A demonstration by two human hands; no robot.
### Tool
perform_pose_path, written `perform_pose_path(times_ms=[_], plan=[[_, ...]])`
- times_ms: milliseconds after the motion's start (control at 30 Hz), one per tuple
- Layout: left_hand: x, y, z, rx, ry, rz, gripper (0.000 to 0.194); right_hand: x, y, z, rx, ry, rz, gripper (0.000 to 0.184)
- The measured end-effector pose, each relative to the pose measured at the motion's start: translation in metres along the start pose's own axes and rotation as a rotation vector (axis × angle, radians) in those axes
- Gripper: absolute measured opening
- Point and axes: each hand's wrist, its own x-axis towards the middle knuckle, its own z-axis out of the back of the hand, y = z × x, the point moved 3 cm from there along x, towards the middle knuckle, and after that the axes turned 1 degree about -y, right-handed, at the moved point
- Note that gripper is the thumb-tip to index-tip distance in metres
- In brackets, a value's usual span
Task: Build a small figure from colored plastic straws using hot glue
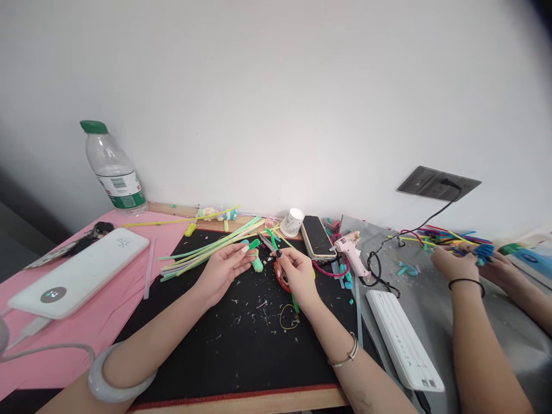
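My left hand (226,267) is closed in a pinch on a short, bright green folded piece (254,244), which looks like pipe cleaner. My right hand (297,276) pinches a long green pipe cleaner (271,236); its tail shows below the palm. Scissors (282,280) with orange-red handles lie under or against my right hand, mostly hidden, so I cannot tell whether it touches them. Between the hands is a pale green fuzzy piece (257,263). Pastel pipe cleaners (211,250) fan out behind my left hand.
Around the black mat (215,345) are a paper cup (292,223), a phone (319,237), a pink glue gun (351,253), a white power strip (405,339), a power bank (80,270) and a bottle (114,167). At right, another person's hands (461,267) hold blue fuzzy pieces.
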Motion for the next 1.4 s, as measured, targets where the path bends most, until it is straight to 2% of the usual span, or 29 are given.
perform_pose_path(times_ms=[267, 433, 733, 1133, 1400], plan=[[0.002, -0.001, 0.001, -0.113, 0.001, -0.012, 0.021, -0.002, 0.003, -0.002, 0.263, 0.121, -0.038, 0.024], [0.002, -0.001, -0.001, -0.135, 0.011, -0.011, 0.018, -0.003, 0.001, -0.005, 0.409, 0.227, -0.134, 0.025], [0.003, 0.000, -0.001, -0.188, 0.002, -0.003, 0.017, -0.007, -0.008, -0.014, 0.346, 0.357, -0.191, 0.027], [0.003, 0.000, -0.002, -0.195, -0.006, 0.008, 0.012, -0.008, -0.006, -0.016, 0.293, 0.373, -0.195, 0.029], [0.002, -0.001, -0.001, -0.157, -0.005, -0.007, 0.019, -0.009, -0.006, -0.017, 0.249, 0.357, -0.175, 0.030]])
